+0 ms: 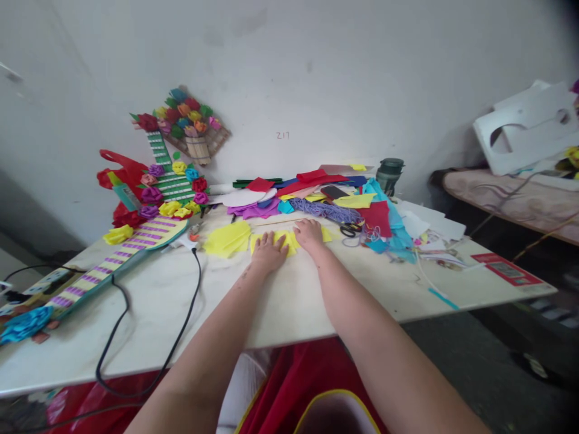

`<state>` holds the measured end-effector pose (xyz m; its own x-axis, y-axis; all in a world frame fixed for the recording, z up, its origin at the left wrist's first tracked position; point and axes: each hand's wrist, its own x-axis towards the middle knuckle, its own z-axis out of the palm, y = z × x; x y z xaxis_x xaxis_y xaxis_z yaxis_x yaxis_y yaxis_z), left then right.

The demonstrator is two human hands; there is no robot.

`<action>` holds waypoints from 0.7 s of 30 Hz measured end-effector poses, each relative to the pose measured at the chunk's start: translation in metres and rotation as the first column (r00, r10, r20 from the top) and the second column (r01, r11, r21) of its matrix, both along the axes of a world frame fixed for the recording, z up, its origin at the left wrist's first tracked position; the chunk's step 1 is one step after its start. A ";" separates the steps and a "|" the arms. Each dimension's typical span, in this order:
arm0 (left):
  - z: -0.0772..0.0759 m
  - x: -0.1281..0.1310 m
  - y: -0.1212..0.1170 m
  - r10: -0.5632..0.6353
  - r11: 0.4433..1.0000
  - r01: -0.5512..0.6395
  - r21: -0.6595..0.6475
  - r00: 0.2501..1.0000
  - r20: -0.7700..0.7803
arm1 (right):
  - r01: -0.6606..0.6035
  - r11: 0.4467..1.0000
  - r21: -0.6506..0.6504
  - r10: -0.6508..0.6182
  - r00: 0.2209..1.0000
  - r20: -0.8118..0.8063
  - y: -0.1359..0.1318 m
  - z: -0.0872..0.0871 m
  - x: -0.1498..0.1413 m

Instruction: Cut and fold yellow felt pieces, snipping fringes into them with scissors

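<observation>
My left hand (270,252) lies flat on yellow crepe-like sheets (290,240), palm down with its fingers spread. Close to its right, my right hand (309,234) rests on the same yellow material with its fingers bent and drawn together. What its fingertips pinch, if anything, is too small to make out. Left of my hands lies a separate stack of yellow sheets (227,239). A thin brown stick (277,223) lies crosswise just beyond my fingers.
A glue gun (190,239) with a black cord (195,283) is at left, beside flower-decorated panels (176,185). Scissors (350,229), lavender yarn (328,210), coloured sheets (312,179) and a dark bottle (389,175) stand or lie behind and right. Paper scraps (436,247) cover the right side.
</observation>
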<state>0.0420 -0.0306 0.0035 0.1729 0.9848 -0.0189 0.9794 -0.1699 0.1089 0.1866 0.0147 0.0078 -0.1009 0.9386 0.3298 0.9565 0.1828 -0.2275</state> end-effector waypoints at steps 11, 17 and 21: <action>0.001 0.001 -0.002 -0.012 1.000 0.012 0.010 1.000 -0.014 | -0.062 0.996 -0.069 0.064 0.998 0.027 0.007 0.002 -0.013; 0.003 0.002 -0.003 -0.006 1.000 0.006 0.017 0.999 -0.036 | -0.070 0.995 -0.073 0.071 0.997 0.007 0.010 0.002 -0.014; 0.003 0.002 -0.004 -0.001 1.000 0.003 0.031 0.999 -0.043 | -0.071 0.994 -0.078 0.074 0.996 0.046 0.013 0.006 -0.018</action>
<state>0.0443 -0.0351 0.0063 0.1745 0.9846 0.0046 0.9828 -0.1745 0.0613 0.1685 0.0273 0.0137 -0.1839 0.9506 0.2503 0.9517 0.2358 -0.1966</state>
